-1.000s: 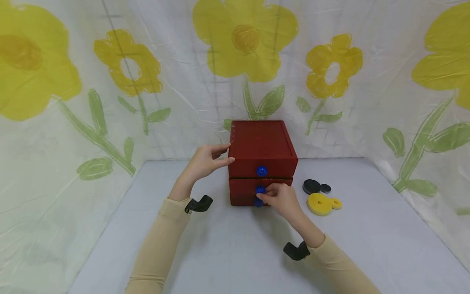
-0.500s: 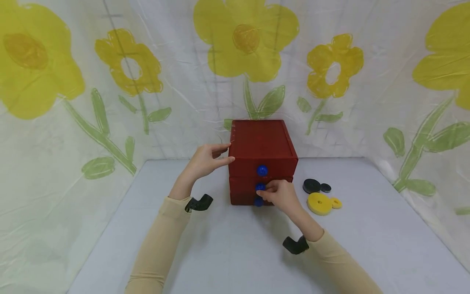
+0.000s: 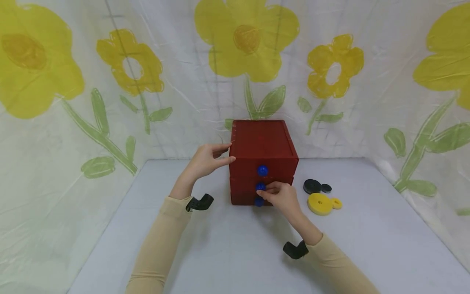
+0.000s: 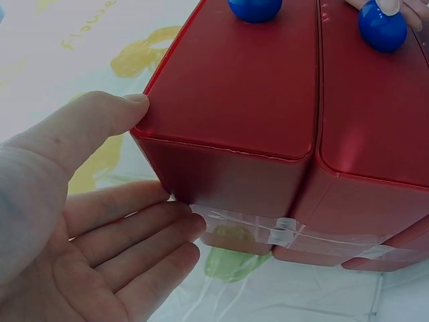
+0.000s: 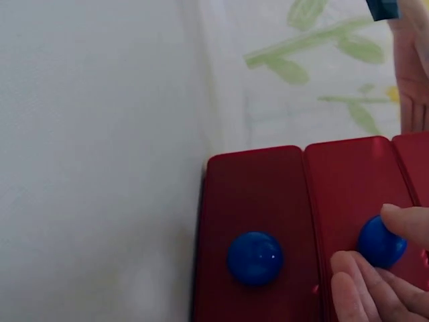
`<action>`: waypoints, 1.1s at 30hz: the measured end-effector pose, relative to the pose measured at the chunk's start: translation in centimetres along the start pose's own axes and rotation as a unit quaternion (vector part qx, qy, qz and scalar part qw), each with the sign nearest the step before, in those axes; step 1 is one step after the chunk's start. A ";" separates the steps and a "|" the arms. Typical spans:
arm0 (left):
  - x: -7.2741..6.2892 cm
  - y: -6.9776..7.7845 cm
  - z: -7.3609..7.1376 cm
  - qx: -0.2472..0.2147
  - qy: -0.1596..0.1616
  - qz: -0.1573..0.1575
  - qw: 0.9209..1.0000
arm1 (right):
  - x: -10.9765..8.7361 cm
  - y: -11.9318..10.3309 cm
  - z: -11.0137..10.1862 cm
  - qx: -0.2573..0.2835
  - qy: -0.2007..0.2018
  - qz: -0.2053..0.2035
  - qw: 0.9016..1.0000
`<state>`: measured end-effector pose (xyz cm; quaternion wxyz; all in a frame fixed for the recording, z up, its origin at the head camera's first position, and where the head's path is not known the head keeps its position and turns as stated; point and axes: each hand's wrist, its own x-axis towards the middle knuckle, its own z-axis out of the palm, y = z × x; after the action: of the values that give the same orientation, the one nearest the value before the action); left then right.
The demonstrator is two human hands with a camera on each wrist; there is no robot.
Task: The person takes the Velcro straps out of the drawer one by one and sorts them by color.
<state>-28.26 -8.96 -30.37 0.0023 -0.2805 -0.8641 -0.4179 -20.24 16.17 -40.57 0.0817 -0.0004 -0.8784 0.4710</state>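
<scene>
A red drawer box (image 3: 263, 141) with blue knobs stands at the back middle of the table. My right hand (image 3: 284, 199) pinches the middle drawer's blue knob (image 5: 381, 243) between thumb and fingers. That drawer's front sits level with its neighbours in the right wrist view. Below it on the box is the bottom drawer's knob (image 5: 255, 258); the top drawer's knob (image 3: 262, 170) is untouched. My left hand (image 4: 114, 221) is at the box's upper left side, thumb tip on the front edge of the top drawer (image 4: 234, 80), other fingers stretched along the side.
Right of the box lie a large black disc (image 3: 312, 186), a small black disc (image 3: 326, 188), a large yellow disc (image 3: 320, 204) and a small yellow ring (image 3: 336, 203). A flower-printed curtain (image 3: 183, 102) hangs behind the white table (image 3: 220, 253).
The middle drawer, slightly out a second ago with a dark gap above it, has slid in flush, my right hand moving with its knob. My left hand stays in place.
</scene>
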 end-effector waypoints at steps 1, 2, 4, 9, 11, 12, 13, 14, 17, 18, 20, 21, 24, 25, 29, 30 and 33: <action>0.0 0.0 0.0 0.000 0.000 0.000 1.000 | 0.0 0.1 0.0 -0.001 0.003 -0.002 1.000; 0.0 0.0 0.0 0.000 0.001 -0.001 1.000 | 0.0 0.1 0.0 -0.003 0.006 -0.005 1.000; 0.0 -0.1 0.1 -0.001 0.001 0.000 1.000 | 0.0 0.2 0.1 -0.004 0.008 -0.009 1.000; 0.0 -0.3 0.2 -0.003 0.000 0.003 1.000 | -0.1 0.4 0.1 -0.009 0.006 -0.019 1.000; 0.1 -0.4 0.2 -0.002 0.000 0.002 1.000 | -0.2 0.6 0.1 -0.010 0.005 -0.031 0.999; 0.1 -0.4 0.2 -0.003 0.000 0.002 1.000 | -0.3 0.7 0.1 -0.009 0.003 -0.039 0.999; 0.1 -0.4 0.2 -0.002 -0.001 0.002 1.000 | -0.4 0.8 0.0 -0.006 0.001 -0.048 0.999; 0.1 -0.5 0.2 -0.003 -0.001 0.002 1.000 | -0.5 0.9 0.0 -0.003 -0.002 -0.056 0.998; 0.1 -0.6 0.2 -0.005 -0.002 -0.001 1.000 | -0.8 1.5 0.0 0.006 -0.014 -0.080 0.997; 0.2 -0.6 0.2 -0.006 -0.003 -0.002 1.000 | -0.9 1.7 0.0 0.010 -0.017 -0.084 0.996; 0.1 -0.6 0.1 -0.006 -0.004 -0.001 1.000 | -1.1 2.0 -0.1 0.010 -0.019 -0.093 0.995; 0.1 -0.6 0.1 -0.006 -0.003 -0.001 1.000 | -1.1 2.2 -0.1 0.008 -0.018 -0.098 0.995; 0.2 -0.5 0.0 -0.002 -0.001 0.001 1.000 | -1.4 2.6 -0.1 0.002 -0.019 -0.104 0.994; 0.2 -0.5 0.0 -0.003 -0.001 0.002 1.000 | -1.5 2.7 -0.2 -0.001 -0.021 -0.103 0.994; 0.2 -0.5 0.1 -0.003 0.000 0.005 1.000 | -1.7 3.4 0.0 -0.008 -0.040 -0.085 0.996; 0.2 -0.5 0.1 -0.004 0.000 0.004 1.000 | -1.8 3.5 0.0 -0.011 -0.045 -0.079 0.996; 0.1 -0.4 0.1 -0.002 -0.001 0.002 1.000 | -1.8 3.9 0.3 -0.023 -0.059 -0.061 0.996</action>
<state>-28.56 -9.05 -30.66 0.0021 -0.2823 -0.8628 -0.4194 -18.81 17.94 -44.19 0.0579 0.0787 -0.8908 0.4437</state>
